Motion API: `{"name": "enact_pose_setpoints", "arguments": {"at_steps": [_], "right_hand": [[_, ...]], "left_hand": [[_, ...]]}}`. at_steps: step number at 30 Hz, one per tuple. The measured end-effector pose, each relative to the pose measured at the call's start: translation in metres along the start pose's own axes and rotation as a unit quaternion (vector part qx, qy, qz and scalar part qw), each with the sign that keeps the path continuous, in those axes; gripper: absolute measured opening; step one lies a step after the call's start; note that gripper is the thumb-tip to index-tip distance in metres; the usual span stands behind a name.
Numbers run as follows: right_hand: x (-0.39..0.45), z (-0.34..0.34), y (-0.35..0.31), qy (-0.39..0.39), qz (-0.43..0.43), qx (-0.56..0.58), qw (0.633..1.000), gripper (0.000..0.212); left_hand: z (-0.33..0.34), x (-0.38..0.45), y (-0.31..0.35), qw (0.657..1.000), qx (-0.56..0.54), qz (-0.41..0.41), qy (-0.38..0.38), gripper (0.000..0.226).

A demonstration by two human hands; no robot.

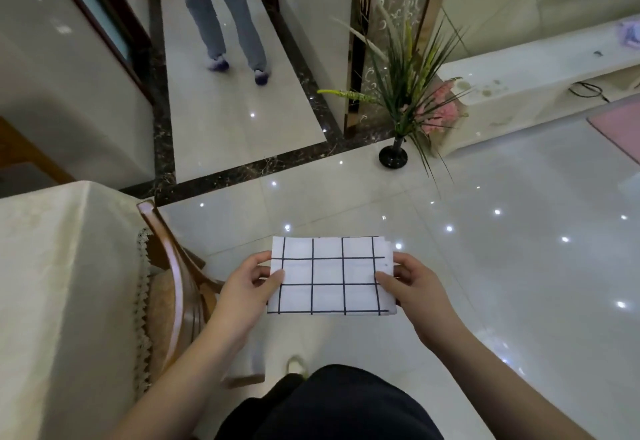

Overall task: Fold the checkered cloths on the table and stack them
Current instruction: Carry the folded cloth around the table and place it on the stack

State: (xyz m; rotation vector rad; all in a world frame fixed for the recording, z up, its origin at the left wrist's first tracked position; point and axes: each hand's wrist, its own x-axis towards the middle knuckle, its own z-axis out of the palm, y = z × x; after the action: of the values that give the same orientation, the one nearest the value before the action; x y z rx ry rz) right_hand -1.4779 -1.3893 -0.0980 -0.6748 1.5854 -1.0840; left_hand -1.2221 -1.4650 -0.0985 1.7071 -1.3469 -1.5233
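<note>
**Folded cloth in the air, table off to the left**

Glossy white floor tiles fill the room ahead, speckled with ceiling-light reflections, and out over that floor hangs the checkered cloth [330, 276], held up in front of the person's body and not resting on anything.

It is folded down to a neat rectangle, layered edges showing at its right end, long axis running side to side between the two hands. The left hand [247, 284] pinches the left short edge, thumb on top and fingers tucked beneath; the right hand [414, 282] grips the right short edge the same way. Both are closed on the fabric and level with each other, so the cloth sits flat and taut, grid side up.

Now the relation that matters: the table [62, 284], draped in a cream tablecloth with a lace trim, lies well to the left of the cloth, and a wooden chair [173, 277] stands between them, tucked against the table edge. The left hand is the nearer one to that surface. No stack of folded cloths shows on the visible part of the table, so where this one should land cannot be told.

My read: folding looks finished on this piece, and the coming move is a swing leftward, over the chair back, to set it down. Carrying it flat with both hands should keep the folds from slipping open.
</note>
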Motion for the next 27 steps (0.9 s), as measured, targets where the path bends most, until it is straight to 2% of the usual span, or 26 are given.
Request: {"name": "enact_pose_setpoints", "arguments": {"at_steps": [11, 20, 27], "right_hand": [[0.123, 0.074, -0.053, -0.048, 0.001, -0.066, 0.997, 0.028], [0.198, 0.154, -0.11, -0.097, -0.013, -0.092, 0.991, 0.028], [0.263, 0.204, -0.143, -0.158, -0.03, -0.132, 0.978, 0.029]], "left_hand": [[-0.05, 0.091, 0.014, 0.995, -0.063, -0.007, 0.076, 0.029], [-0.121, 0.167, 0.043, 0.991, -0.074, -0.003, 0.113, 0.036], [-0.157, 0.21, 0.042, 0.979, -0.112, -0.036, 0.166, 0.042]]}}
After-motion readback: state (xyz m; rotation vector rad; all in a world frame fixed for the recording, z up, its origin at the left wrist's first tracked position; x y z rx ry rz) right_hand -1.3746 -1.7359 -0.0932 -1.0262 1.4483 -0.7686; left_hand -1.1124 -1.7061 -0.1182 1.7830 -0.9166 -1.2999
